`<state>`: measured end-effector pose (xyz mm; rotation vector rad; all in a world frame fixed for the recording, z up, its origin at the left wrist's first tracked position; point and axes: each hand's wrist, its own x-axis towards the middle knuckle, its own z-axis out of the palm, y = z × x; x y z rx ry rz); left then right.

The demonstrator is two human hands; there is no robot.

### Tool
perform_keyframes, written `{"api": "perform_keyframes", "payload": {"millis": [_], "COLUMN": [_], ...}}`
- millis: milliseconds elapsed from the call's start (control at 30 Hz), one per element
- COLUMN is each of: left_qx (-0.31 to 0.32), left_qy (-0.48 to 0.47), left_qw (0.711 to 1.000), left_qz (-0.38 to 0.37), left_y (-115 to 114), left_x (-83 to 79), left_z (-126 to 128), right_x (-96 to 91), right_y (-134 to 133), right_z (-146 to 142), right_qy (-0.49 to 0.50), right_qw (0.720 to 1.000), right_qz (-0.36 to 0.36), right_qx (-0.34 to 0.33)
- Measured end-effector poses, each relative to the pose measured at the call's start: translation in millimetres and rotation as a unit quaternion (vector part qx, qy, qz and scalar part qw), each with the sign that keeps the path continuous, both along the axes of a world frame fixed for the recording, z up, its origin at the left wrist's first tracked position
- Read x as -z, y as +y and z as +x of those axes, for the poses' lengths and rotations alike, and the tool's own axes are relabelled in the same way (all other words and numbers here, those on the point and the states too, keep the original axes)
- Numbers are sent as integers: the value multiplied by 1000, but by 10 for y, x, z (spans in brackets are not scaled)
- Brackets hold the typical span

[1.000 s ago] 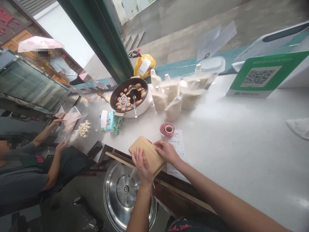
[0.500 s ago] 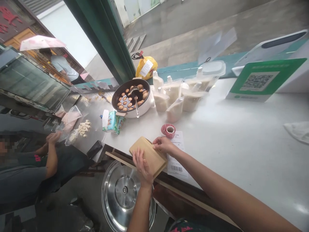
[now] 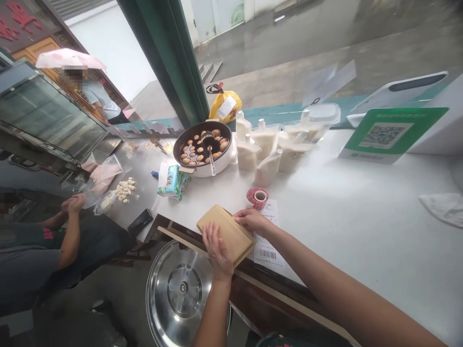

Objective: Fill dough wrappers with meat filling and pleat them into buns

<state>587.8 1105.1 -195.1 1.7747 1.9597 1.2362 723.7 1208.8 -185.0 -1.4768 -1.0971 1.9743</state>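
A closed brown kraft takeaway box (image 3: 229, 219) sits tilted at the counter's front edge. Across its lid lie the fingers of my left hand (image 3: 218, 248), the palm against the near side, holding it. My right hand (image 3: 251, 219) pinches the box's far right edge between thumb and bent fingers; the fingertips are partly hidden. Just beyond that hand, a red sticker roll (image 3: 257, 196) stands on the counter. Under my right wrist, a printed receipt (image 3: 267, 250) with a barcode lies flat.
Behind are a pot (image 3: 220, 165) of eggs in dark liquid with a ladle (image 3: 211, 156), several spouted pouches (image 3: 268, 166), and a tissue pack (image 3: 174, 183). A phone (image 3: 141, 221) lies left, near a co-worker's hands (image 3: 74, 203). Below is a round steel lid (image 3: 173, 299). A green QR sign (image 3: 394, 135) stands right.
The view has shifted slightly, so the counter things sit a little lower and to the right. Both my hands keep their places on the box. The co-worker's hands have moved slightly.
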Motion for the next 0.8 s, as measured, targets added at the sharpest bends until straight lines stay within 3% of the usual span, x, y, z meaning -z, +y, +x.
{"api": "perform_keyframes", "payload": {"millis": [500,800], "left_qx": [19,22], "left_qy": [-41,-35], "left_qw": [998,999], "left_qz": [32,29], "left_y": [-65,-110], "left_x": [85,108], "left_z": [-154,-183], "right_x": [-32,-1], "right_y": [111,107], "right_z": [-56,-102], "right_qy": [6,-55], "right_qw": [998,996], "right_qz": [-22,22], "right_qx": [-65,-65]}}
